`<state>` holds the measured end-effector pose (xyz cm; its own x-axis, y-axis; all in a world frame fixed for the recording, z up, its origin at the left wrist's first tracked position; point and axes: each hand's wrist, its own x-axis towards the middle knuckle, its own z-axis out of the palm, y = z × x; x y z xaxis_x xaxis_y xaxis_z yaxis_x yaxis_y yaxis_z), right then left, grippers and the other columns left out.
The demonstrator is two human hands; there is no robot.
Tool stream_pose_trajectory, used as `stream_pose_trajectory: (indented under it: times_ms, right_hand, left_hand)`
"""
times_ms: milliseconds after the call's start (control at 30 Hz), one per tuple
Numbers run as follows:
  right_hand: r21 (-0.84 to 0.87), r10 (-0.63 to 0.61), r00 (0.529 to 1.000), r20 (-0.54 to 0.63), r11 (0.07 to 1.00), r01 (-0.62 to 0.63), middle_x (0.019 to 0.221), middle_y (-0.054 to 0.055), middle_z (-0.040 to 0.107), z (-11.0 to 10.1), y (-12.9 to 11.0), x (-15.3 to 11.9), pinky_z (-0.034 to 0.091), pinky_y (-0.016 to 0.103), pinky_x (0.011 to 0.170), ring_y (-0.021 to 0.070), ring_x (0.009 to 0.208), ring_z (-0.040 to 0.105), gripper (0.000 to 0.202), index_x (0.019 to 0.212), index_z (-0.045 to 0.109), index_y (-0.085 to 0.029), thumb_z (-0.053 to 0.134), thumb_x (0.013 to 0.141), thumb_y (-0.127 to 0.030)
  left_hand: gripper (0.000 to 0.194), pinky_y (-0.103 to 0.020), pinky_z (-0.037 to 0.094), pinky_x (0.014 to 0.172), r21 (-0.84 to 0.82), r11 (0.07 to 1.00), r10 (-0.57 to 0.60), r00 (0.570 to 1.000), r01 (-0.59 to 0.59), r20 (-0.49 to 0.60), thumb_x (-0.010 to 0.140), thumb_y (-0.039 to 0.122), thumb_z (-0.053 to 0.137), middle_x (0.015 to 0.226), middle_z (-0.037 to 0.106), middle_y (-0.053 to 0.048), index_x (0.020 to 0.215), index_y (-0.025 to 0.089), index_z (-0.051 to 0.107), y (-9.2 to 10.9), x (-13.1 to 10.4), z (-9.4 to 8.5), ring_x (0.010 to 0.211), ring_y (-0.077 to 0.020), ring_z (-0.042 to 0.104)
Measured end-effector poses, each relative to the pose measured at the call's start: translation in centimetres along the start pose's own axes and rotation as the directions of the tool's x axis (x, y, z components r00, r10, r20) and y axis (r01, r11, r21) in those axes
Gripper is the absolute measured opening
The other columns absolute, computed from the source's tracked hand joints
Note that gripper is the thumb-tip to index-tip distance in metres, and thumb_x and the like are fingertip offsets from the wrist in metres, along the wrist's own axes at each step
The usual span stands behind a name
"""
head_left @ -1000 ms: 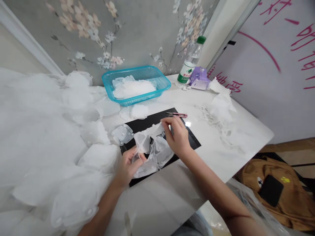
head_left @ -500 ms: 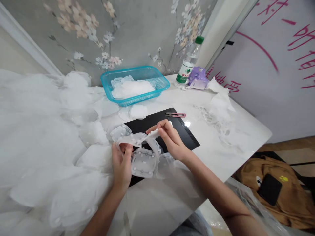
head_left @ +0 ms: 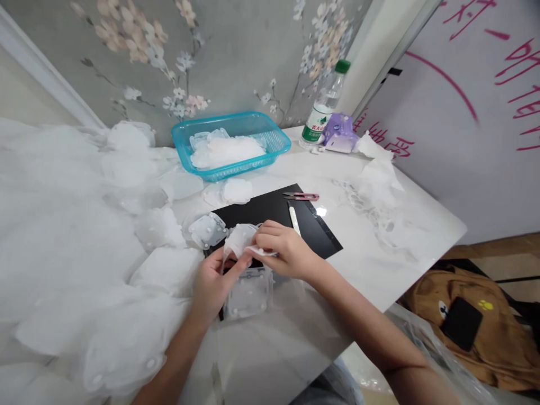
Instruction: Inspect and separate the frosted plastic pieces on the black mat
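Observation:
Between my two hands is a thin, whitish translucent plastic piece (head_left: 240, 236), bent upward over a black mat (head_left: 253, 211). My left hand (head_left: 215, 281) pinches its left and lower edge with thumb and fingers. With curled fingers my right hand (head_left: 284, 247) grips its right side, close to the left thumb. Just below the hands lies a squarish translucent piece (head_left: 248, 295) with rounded corners. Left of them rests a similar piece with small round nubs (head_left: 207, 229). Pink-handled thread snips (head_left: 301, 197) and a white-handled slim tool (head_left: 294, 218) lie on the mat.
A large heap of whitish translucent pieces (head_left: 63, 242) covers the table's left side. Behind the mat stands a blue basket (head_left: 278, 147) holding more. A water bottle (head_left: 316, 121), a purple packet (head_left: 340, 133) and thin white scraps (head_left: 371, 208) are to the right.
My right hand has moved down and left, near my left hand. The held piece, stretched sideways before, is now bunched upward. The white-handled tool on the mat shows more fully.

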<state>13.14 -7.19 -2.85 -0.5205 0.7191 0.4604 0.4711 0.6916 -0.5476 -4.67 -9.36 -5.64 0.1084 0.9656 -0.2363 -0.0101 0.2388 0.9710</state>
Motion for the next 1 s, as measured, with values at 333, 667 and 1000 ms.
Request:
stream_pose_trajectory:
  times_ms: [333, 667, 1000]
  right_hand:
    - [-0.312, 0.057, 0.97, -0.237, 0.941, -0.132, 0.099, 0.009, 0.07, -1.5, 0.5, -0.3, 0.046, 0.031, 0.069, 0.0185, 0.079, 0.062, 0.023, 0.077, 0.059, -0.019, 0.046, 0.095, -0.025]
    - [0.704, 0.808, 0.257, -0.53, 0.588, -0.397, 0.061, -0.003, 0.05, -2.7, 3.6, -0.8, 0.047, 0.025, 0.052, 0.011, 0.054, 0.051, 0.03, 0.07, 0.047, -0.019, 0.051, 0.087, -0.043]
    - [0.152, 0.432, 0.766, -0.477, 0.898, -0.412, 0.136, 0.017, 0.049, -0.4, 4.1, -0.4, 0.034, 0.048, 0.109, 0.0257, 0.131, 0.044, 0.039, 0.129, 0.045, -0.018, 0.041, 0.095, -0.034]
  left_hand:
    - [0.021, -0.02, 0.043, 0.057, 0.164, 0.986, 0.04, 0.999, -0.038, -0.014, 0.064, 0.03, 0.072, 0.056, 0.053, 0.003, 0.066, 0.016, 0.056, 0.2, 0.2, 0.3, 0.055, -0.0098, 0.048]
    - [0.007, -0.023, 0.04, 0.057, 0.069, 0.994, 0.096, 0.992, -0.09, -0.083, 0.062, 0.023, 0.06, 0.059, 0.054, 0.001, 0.06, 0.017, 0.057, -0.8, 0.2, -0.4, 0.06, -0.0142, 0.052]
    - [0.022, -0.022, 0.042, 0.062, -0.207, 0.965, 0.138, 0.983, -0.161, -0.121, 0.066, 0.026, 0.056, 0.074, 0.058, -0.001, 0.086, 0.018, 0.058, -0.4, 0.4, -0.4, 0.073, -0.0157, 0.056]
